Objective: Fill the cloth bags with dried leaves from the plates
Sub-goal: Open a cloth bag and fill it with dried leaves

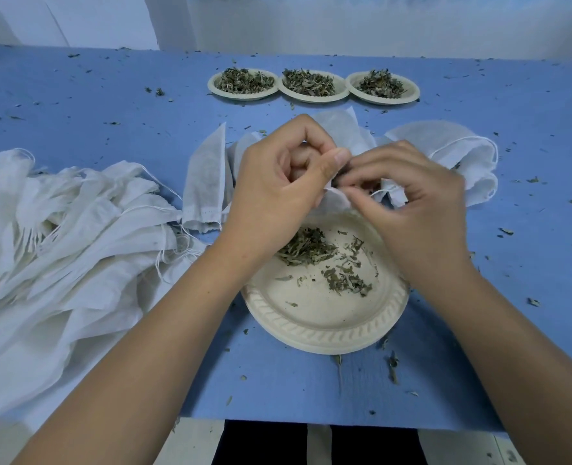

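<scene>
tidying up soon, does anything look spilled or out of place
Yes: dried leaf crumbs are scattered all over the blue table cover, outside the round beige paper plates. Larger bits lie by the near plate, where the left hand and right hand pinch a white cloth bag.

Working off the near plate (311, 310): 9 o'clock was totally jammed by the heap of cloth bags (70, 236). Loose bags (207, 176) crowded 11 to 1, with a row of three plates (315, 99) sitting rim to rim behind them. The blue table (529, 229) lay open from 2 to 5, only leaf crumbs (506, 231) there.
</scene>
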Available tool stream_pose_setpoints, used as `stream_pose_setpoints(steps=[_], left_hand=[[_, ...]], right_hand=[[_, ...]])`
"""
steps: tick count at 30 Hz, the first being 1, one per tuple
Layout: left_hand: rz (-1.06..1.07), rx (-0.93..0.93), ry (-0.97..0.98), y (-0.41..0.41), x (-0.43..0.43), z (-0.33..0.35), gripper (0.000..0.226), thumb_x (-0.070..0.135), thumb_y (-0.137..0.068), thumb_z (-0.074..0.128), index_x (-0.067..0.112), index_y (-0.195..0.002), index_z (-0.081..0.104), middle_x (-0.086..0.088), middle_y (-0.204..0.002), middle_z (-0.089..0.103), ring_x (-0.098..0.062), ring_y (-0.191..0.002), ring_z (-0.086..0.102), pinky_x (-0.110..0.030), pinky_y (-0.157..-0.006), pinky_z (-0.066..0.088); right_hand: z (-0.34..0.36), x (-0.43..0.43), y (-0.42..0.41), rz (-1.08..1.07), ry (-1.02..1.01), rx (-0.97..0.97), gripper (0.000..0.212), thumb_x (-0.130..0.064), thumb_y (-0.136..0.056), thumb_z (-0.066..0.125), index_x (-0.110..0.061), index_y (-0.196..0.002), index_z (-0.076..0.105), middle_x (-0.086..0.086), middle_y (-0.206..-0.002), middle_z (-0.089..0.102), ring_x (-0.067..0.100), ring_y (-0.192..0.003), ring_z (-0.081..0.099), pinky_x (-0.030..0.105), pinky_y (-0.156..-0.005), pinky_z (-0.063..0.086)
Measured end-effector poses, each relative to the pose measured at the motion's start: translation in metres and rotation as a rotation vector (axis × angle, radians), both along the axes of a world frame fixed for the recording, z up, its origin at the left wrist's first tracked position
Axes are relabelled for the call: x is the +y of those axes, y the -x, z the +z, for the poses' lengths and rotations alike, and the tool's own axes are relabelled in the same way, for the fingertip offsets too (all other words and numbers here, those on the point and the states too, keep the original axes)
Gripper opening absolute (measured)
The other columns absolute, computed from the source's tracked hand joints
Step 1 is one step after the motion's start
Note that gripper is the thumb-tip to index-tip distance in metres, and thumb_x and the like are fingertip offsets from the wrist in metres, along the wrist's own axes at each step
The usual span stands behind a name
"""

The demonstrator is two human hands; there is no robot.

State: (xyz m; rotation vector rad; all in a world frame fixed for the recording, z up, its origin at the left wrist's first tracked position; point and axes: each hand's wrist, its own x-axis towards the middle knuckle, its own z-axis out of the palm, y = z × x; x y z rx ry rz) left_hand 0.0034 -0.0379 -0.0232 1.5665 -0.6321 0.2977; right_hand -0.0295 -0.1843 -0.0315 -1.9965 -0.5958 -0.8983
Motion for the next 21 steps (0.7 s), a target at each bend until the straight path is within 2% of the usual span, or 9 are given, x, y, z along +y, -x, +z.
stream_pose_setpoints(steps=[2,6,8,10,13,15,17,19,21], left_hand=[[0.0,0.001,0.002,0.001,-0.001,-0.001,0.021,0.011,-0.093,0.063,0.018,-0.076,0.054,-0.002,-0.045,0.044,-0.007,-0.041,0.04,-0.019,-0.044,0.033],[0.078,0.019,0.052,-0.002,0.001,0.001,0.023,0.011,-0.094,0.063,0.019,-0.075,0.053,0.006,-0.047,0.046,-0.005,-0.041,0.038,-0.018,-0.046,0.036],[0.052,-0.02,0.063,0.002,0.0,0.002,0.023,0.009,-0.093,0.062,0.02,-0.076,0.053,-0.004,-0.048,0.046,-0.006,-0.041,0.038,-0.016,-0.045,0.036],[-0.001,-0.075,0.038,0.008,-0.001,0.003,0.022,0.007,-0.092,0.062,0.02,-0.077,0.053,-0.013,-0.052,0.046,-0.016,-0.041,0.038,-0.016,-0.043,0.032],[0.01,-0.071,0.004,0.008,-0.003,0.001,0.02,0.009,-0.093,0.062,0.02,-0.078,0.054,-0.013,-0.054,0.046,-0.019,-0.042,0.042,-0.022,-0.042,0.034],[0.096,-0.06,0.017,0.005,-0.002,0.002,0.02,0.012,-0.095,0.06,0.021,-0.078,0.054,-0.017,-0.055,0.045,-0.023,-0.044,0.04,-0.03,-0.043,0.034],[0.211,-0.059,0.067,0.0,0.001,0.002,0.019,0.014,-0.096,0.059,0.022,-0.079,0.053,-0.015,-0.051,0.042,-0.023,-0.046,0.038,-0.032,-0.046,0.031],[0.312,-0.05,0.134,-0.006,0.006,0.003,0.02,0.016,-0.096,0.059,0.022,-0.078,0.053,-0.001,-0.049,0.041,-0.014,-0.046,0.036,-0.028,-0.047,0.032],[0.373,-0.052,0.186,-0.01,0.01,0.004,0.021,0.016,-0.097,0.058,0.021,-0.078,0.051,0.0,-0.051,0.04,-0.021,-0.046,0.034,-0.027,-0.048,0.032]], right_hand=[[-0.002,0.0,-0.001,-0.066,0.218,-0.028,0.007,-0.004,-0.084,0.068,-0.006,-0.08,0.074,-0.009,-0.085,0.066,0.025,-0.088,0.058,0.037,-0.079,0.043],[0.006,-0.01,0.003,-0.113,0.204,-0.006,0.028,-0.025,-0.095,0.045,-0.022,-0.098,0.072,-0.018,-0.105,0.067,0.019,-0.114,0.047,0.056,-0.093,0.032],[0.007,-0.008,0.007,-0.099,0.284,0.005,0.034,-0.03,-0.096,0.036,-0.029,-0.101,0.07,-0.02,-0.11,0.065,0.019,-0.123,0.043,0.054,-0.101,0.025],[0.005,0.003,0.008,-0.06,0.425,0.077,0.04,-0.032,-0.096,0.029,-0.031,-0.089,0.068,-0.02,-0.108,0.063,0.017,-0.128,0.04,0.046,-0.106,0.018],[0.002,0.012,0.004,-0.01,0.5,0.178,0.035,-0.033,-0.096,0.025,-0.041,-0.078,0.055,-0.028,-0.095,0.051,0.015,-0.128,0.04,0.051,-0.11,0.014],[0.004,0.005,0.003,0.024,0.415,0.208,0.036,-0.037,-0.095,0.031,-0.031,-0.094,0.066,-0.025,-0.101,0.056,0.013,-0.132,0.037,0.05,-0.111,0.013],[0.008,-0.005,0.003,0.07,0.177,0.165,0.031,-0.034,-0.094,0.041,-0.024,-0.105,0.067,-0.016,-0.113,0.063,0.015,-0.128,0.044,0.05,-0.11,0.022],[0.014,-0.016,0.004,0.061,-0.044,0.07,0.017,-0.024,-0.093,0.052,-0.019,-0.095,0.068,-0.003,-0.108,0.068,0.02,-0.112,0.057,0.048,-0.099,0.039],[0.016,-0.023,0.002,0.014,-0.07,0.092,0.005,-0.018,-0.086,0.067,-0.016,-0.082,0.068,-0.001,-0.099,0.067,0.019,-0.093,0.059,0.033,-0.079,0.046]])
